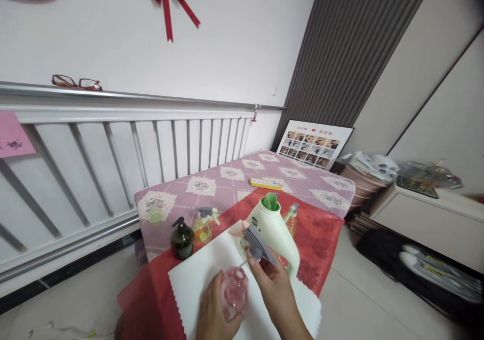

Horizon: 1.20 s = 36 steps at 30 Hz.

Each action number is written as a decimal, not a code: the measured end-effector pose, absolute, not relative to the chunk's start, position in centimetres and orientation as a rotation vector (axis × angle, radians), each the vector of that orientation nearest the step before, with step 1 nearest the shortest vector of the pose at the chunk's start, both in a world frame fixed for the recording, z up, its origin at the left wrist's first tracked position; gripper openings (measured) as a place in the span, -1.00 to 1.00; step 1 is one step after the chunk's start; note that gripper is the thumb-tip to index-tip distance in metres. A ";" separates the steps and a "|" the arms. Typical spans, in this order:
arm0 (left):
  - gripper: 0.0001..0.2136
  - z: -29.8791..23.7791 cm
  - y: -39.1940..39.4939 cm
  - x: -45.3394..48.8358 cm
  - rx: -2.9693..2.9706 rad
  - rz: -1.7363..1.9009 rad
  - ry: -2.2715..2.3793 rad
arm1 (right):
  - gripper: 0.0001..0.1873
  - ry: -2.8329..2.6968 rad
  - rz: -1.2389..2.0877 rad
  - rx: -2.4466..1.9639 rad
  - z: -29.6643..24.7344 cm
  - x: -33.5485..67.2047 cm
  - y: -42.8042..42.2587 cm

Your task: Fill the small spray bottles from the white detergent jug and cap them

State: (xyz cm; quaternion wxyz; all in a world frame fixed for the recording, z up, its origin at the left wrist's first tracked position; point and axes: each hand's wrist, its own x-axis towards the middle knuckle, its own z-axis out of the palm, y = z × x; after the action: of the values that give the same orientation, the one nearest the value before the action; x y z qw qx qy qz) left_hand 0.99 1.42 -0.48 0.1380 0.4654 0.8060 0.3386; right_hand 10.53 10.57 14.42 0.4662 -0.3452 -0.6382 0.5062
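My left hand (214,312) is wrapped round a small pink round bottle (234,290), holding it over a white cloth (196,279). My right hand (274,284) pinches a grey and pink spray trigger head (255,241) just above the bottle's open neck, its thin tube pointing down toward the opening. Right behind my hands stands a pale green jug (274,224) with a green funnel-like spout.
A dark green pump bottle (182,239), a yellow spray bottle (204,226) and an orange spray bottle (291,219) stand on the red cloth (321,239). A yellow flat box (265,183) lies on the purple patterned cover. A radiator runs along the left, with cluttered shelves on the right.
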 end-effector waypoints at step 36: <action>-0.19 -1.5 1.2 0.1 1.386 0.985 2.197 | -0.61 -2.123 1.270 -0.869 10.2 11.7 11.0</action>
State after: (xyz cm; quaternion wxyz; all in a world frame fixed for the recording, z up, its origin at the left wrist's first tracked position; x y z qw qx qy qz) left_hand 0.06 1.20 -1.55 0.1804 0.4907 0.7778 0.3488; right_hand 11.71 10.97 10.23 0.2568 -0.3205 -0.7824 0.4681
